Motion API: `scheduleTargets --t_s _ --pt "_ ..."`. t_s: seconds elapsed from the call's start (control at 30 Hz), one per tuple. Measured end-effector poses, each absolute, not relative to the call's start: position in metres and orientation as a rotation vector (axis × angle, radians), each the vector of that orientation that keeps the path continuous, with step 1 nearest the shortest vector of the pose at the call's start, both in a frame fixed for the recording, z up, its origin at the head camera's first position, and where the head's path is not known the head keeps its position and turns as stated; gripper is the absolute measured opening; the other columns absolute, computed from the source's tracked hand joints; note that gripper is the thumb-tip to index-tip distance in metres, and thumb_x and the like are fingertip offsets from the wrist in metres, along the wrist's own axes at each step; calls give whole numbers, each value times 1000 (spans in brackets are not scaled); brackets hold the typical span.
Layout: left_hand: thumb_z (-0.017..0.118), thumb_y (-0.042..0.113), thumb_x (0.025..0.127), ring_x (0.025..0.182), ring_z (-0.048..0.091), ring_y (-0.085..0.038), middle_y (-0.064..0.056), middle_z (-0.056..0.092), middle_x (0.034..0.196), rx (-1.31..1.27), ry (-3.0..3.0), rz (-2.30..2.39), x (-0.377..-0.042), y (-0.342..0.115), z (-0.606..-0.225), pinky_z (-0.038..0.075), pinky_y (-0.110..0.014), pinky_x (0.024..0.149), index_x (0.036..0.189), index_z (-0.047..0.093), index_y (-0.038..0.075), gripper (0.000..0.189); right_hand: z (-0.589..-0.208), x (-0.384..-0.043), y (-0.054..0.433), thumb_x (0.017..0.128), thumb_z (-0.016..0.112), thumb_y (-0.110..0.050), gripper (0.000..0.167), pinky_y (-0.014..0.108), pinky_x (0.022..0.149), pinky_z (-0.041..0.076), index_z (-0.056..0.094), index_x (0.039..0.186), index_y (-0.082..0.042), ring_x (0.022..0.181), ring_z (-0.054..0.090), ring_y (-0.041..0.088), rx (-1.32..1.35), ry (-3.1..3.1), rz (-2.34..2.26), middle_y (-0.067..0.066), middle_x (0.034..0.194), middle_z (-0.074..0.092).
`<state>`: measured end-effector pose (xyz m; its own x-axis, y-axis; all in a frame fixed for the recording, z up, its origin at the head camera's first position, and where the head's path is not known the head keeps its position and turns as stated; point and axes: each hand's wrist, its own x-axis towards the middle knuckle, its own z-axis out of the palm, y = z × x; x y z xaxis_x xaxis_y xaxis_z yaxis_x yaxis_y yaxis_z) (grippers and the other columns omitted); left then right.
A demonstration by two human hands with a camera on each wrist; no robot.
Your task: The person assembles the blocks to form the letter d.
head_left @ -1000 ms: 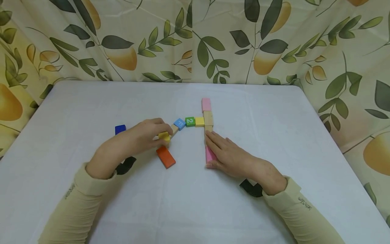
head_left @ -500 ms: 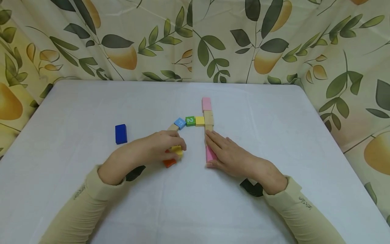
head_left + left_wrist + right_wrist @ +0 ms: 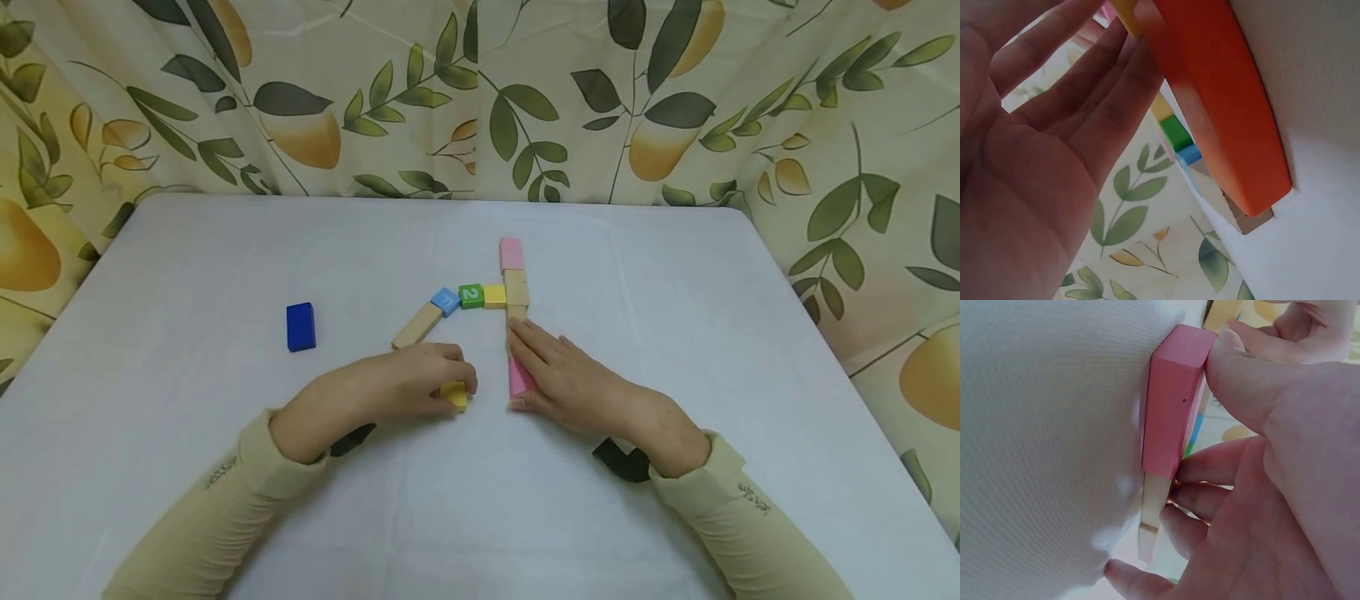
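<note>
In the head view my left hand (image 3: 390, 385) pinches a yellow block (image 3: 454, 397) between thumb and fingers, just above the table. An orange block (image 3: 1216, 94) lies beside this hand in the left wrist view; in the head view the hand covers it. My right hand (image 3: 573, 387) rests with extended fingers along a pink block (image 3: 1169, 406), thumb at its near end and fingertips by the wooden blocks (image 3: 515, 287) beyond it. These form a straight column, topped by another pink block (image 3: 511, 254).
From the column a chain runs left: a yellow block (image 3: 494, 296), a green block (image 3: 471, 296) marked 2, a light blue block (image 3: 446, 302) and a slanted wooden block (image 3: 417, 326). A dark blue block (image 3: 301, 327) lies apart at left on the white table (image 3: 637, 275).
My left hand has moved right and nearer the body with the yellow block, uncovering the dark blue block and the slanted wooden one and covering the orange one. My right hand stays in place.
</note>
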<state>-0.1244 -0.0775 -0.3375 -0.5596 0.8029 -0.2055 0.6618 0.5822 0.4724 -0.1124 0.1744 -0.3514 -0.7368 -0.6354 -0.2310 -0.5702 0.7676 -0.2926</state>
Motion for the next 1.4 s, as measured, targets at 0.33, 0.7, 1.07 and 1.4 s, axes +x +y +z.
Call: scheduleTargets --t_s 0.33,0.7,1.07,1.4 --pt "78 23 87 90 55 -13 0 63 105 1148 2439 420 -121 -77 -335 53 -23 82 112 68 15 28 -351 -112 174 96 60 -45 87 62 117 25 18 157 -1 154 12 34 -927 2644 -294 15 167 9" --pt "79 23 85 92 54 -13 1 63 105 1114 2471 382 -120 -79 -333 52 -24 81 113 69 18 30 -350 -113 174 96 61 -45 87 63 117 25 18 157 0 154 13 35 -929 2642 -296 15 167 9" --pt "78 24 87 91 56 -12 0 62 108 1109 2491 430 -122 -85 -328 52 -25 82 115 67 17 32 -350 -113 176 95 62 -44 86 61 117 26 19 157 0 153 14 35 -916 2642 -320 15 167 11" --pt "71 22 92 99 58 -16 -2 62 116 992 2585 484 -129 -103 -316 54 -31 88 117 67 17 25 -349 -119 179 88 72 -45 89 47 118 34 31 153 -1 148 31 31 -990 2691 -414 14 162 27"
